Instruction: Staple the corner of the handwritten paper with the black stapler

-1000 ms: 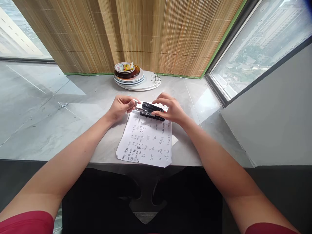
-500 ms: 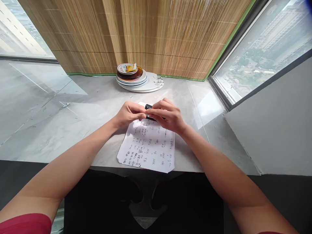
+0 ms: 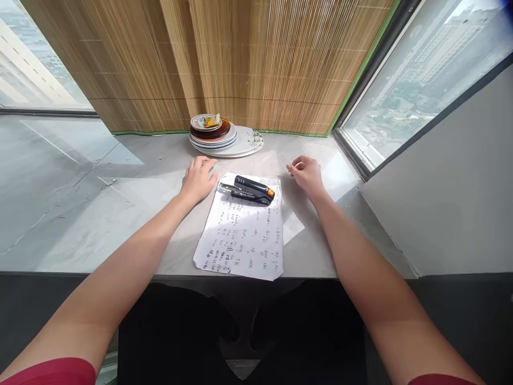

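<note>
A grey sill (image 3: 120, 214) bears a written sheet (image 3: 244, 230) near its front edge. Left hand (image 3: 198, 179) lies flat, fingers spread, just beside it; right hand (image 3: 306, 174) rests loosely curled, empty. A black stapler (image 3: 248, 190) sits on the sheet's top.

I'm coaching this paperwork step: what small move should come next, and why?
Probably the right hand should reach back to the stapler: it lies unheld on the top of the handwritten sheet, and both hands are off it, the left hand beside the paper.
</note>
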A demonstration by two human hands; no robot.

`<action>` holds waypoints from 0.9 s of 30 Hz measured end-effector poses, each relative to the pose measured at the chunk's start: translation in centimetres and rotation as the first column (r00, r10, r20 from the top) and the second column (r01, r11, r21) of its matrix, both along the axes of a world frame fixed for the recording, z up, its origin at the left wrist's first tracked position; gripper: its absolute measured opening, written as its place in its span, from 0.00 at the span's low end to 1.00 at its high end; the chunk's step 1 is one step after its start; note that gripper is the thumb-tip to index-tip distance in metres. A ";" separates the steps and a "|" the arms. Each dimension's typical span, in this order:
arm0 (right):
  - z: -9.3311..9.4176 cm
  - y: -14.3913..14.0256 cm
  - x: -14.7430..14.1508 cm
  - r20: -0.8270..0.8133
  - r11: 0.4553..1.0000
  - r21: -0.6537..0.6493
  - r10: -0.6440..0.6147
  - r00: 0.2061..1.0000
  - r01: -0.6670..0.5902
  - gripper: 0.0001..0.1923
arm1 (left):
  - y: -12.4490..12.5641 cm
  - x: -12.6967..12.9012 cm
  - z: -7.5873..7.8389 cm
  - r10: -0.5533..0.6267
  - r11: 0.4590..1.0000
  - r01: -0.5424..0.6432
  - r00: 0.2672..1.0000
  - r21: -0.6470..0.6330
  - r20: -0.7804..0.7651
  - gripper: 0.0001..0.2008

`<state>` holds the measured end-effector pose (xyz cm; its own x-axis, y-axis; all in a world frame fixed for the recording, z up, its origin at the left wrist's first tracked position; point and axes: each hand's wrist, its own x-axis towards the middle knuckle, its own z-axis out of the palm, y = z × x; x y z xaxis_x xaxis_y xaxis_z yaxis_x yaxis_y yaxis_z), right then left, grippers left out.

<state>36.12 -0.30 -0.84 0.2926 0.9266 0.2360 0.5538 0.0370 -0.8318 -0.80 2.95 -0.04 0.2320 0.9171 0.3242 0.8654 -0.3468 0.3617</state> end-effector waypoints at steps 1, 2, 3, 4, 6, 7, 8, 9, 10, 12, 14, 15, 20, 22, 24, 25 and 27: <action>-0.1 0.0 0.2 -0.009 1.000 -0.022 0.006 1.000 -0.006 0.13 | 0.0 0.1 -0.1 -0.027 0.999 0.025 0.999 -0.038 -0.045 0.23; -0.2 0.0 0.3 -0.017 0.999 -0.037 0.002 1.000 -0.003 0.13 | -0.1 0.1 -0.1 -0.050 0.996 0.045 0.996 -0.072 -0.074 0.24; -0.4 0.0 0.3 -0.022 0.999 -0.050 -0.002 1.000 0.001 0.13 | -0.1 0.1 -0.2 -0.067 0.994 0.060 0.994 -0.091 -0.086 0.25; -0.5 0.1 0.3 -0.026 0.998 -0.059 -0.005 1.000 0.003 0.13 | -0.1 0.1 -0.1 -0.076 0.994 0.068 0.994 -0.091 -0.082 0.24; -0.7 0.4 0.4 -0.025 0.998 -0.058 -0.018 1.000 0.017 0.12 | 0.0 -0.1 0.0 -0.071 0.996 0.068 0.996 -0.056 -0.046 0.21; -0.8 0.6 0.4 -0.019 0.998 -0.050 -0.029 0.999 0.028 0.10 | 0.0 -0.1 0.0 -0.064 0.997 0.063 0.998 -0.040 -0.025 0.19; -1.0 0.8 0.5 -0.012 0.998 -0.041 -0.038 0.999 0.037 0.09 | 0.1 -0.2 0.0 -0.058 0.998 0.058 0.998 -0.031 -0.008 0.17; -1.2 1.0 0.6 -0.006 0.999 -0.030 -0.045 0.999 0.045 0.08 | 0.1 -0.2 0.1 -0.054 0.998 0.054 0.999 -0.028 0.003 0.15; -1.4 1.2 0.7 -0.001 0.998 -0.015 -0.053 0.999 0.053 0.08 | 0.2 -0.3 0.0 -0.051 0.998 0.052 0.999 -0.029 0.010 0.14; -1.9 1.7 1.1 0.005 0.995 0.041 -0.089 0.996 0.088 0.09 | 0.3 -0.3 -0.1 -0.050 0.998 0.051 0.999 -0.032 0.019 0.15; -2.4 2.2 1.4 0.014 0.981 0.114 -0.158 0.987 0.155 0.09 | 0.4 -0.4 -0.4 -0.049 0.998 0.050 0.998 -0.031 0.027 0.16; -2.6 2.4 1.5 0.023 0.972 0.145 -0.190 0.981 0.185 0.08 | 0.5 -0.4 -0.4 -0.049 0.998 0.050 0.998 -0.032 0.032 0.15; -1.2 1.8 0.1 0.077 0.946 0.303 -0.142 0.987 0.112 0.04 | 0.4 -0.3 -0.3 -0.065 0.998 0.063 0.990 0.025 0.121 0.09; 0.1 0.9 -1.4 0.111 0.933 0.358 -0.004 0.994 -0.037 0.05 | 0.3 -0.2 0.0 -0.073 0.997 0.067 0.982 0.042 0.173 0.09; 1.1 -0.1 -2.9 0.164 0.904 0.370 0.162 0.973 -0.213 0.08 | 0.0 -0.2 0.4 -0.078 0.997 0.077 0.978 0.015 0.192 0.10; 1.4 -0.5 -3.6 0.186 0.886 0.363 0.236 0.954 -0.289 0.09 | -0.1 -0.3 0.6 -0.076 0.997 0.078 0.980 -0.004 0.183 0.11; 1.6 -1.1 -4.5 0.214 0.854 0.333 0.344 0.914 -0.399 0.10 | -0.5 -0.4 1.0 -0.055 0.998 0.059 0.990 -0.026 0.133 0.12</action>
